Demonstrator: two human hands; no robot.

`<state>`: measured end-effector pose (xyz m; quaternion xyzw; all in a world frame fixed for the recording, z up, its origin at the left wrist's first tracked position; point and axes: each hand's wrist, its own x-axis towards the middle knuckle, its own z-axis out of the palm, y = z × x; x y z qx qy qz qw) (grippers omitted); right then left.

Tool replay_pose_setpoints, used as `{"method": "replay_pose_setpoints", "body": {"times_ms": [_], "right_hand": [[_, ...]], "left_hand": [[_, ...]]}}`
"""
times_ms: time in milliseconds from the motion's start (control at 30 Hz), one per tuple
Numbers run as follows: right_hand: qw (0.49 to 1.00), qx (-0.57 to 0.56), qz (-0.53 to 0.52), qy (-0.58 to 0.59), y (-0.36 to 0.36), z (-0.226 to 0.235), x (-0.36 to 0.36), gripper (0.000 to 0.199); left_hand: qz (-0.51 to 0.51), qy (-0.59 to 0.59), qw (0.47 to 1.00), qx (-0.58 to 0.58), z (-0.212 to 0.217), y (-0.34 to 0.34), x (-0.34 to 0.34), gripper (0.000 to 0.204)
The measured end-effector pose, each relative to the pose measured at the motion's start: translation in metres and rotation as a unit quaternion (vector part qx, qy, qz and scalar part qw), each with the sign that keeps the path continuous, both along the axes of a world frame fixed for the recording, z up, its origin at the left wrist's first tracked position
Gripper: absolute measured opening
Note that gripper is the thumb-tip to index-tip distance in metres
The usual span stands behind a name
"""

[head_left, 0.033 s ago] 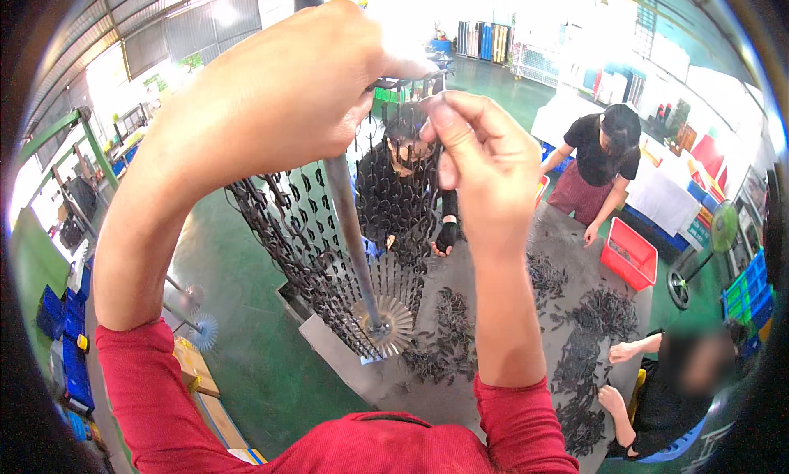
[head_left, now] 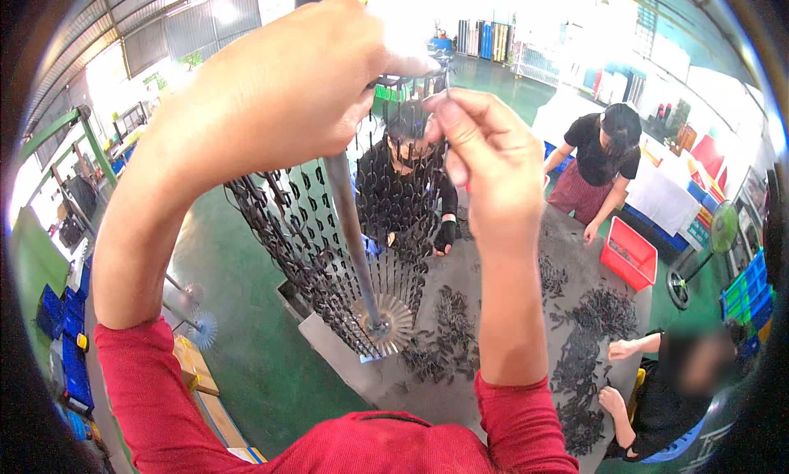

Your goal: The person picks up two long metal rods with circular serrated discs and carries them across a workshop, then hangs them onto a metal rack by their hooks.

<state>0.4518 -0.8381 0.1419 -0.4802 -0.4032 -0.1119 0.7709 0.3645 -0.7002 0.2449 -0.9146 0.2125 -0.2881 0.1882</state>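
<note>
A tall rack stands before me: a grey pole [head_left: 352,227] ringed by long hanging strands of small dark curved pieces [head_left: 308,201], with a round spoked base [head_left: 383,324] below. At its top, my left hand [head_left: 288,87] bends over the upper rim, fingers curled; the back of the hand hides most of what they grip. My right hand [head_left: 486,141] is closed in a pinch beside the strands, just right of the left fingertips. A thin strip shows at its fingertips, too small to name.
A grey table [head_left: 514,309] bears heaps of dark pieces [head_left: 606,311] and a red bin [head_left: 629,254]. One person [head_left: 386,174] sits behind the rack, another [head_left: 604,157] stands at the far right, and a third [head_left: 682,400] works at the near right. A green fan [head_left: 723,227] stands beyond.
My right hand has shifted slightly to the right. My left hand stays at the rack's top. The person behind the rack has moved their gloved hand a little.
</note>
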Motion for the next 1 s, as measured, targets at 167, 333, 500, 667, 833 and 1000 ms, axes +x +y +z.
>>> {"method": "replay_pose_setpoints", "body": {"times_ms": [167,333,500,667,833,1000], "right_hand": [[0.970,0.016,0.241,0.037,-0.015,0.001,0.020,0.018],[0.953,0.042,0.297,0.039,-0.021,-0.006,0.029,0.020],[0.950,0.110,0.280,0.079,-0.053,-0.020,0.056,0.019],[0.976,-0.207,-0.061,0.019,-0.081,-0.016,0.053,0.018],[0.901,-0.304,-0.298,-0.079,-0.072,-0.010,0.040,0.017],[0.967,-0.082,-0.204,-0.126,-0.011,0.002,0.018,0.016]], "left_hand": [[-0.115,0.012,0.993,-0.028,0.000,-0.005,0.001,0.043],[-0.120,0.007,0.992,-0.026,-0.002,-0.007,0.003,0.043],[-0.116,-0.011,0.993,-0.033,-0.003,0.000,0.000,0.045],[-0.103,0.012,0.992,-0.073,-0.006,0.007,0.003,0.046],[-0.090,0.081,0.979,-0.164,-0.001,0.006,0.006,0.048],[-0.084,0.058,0.992,-0.069,0.008,-0.010,0.006,0.042]]}}
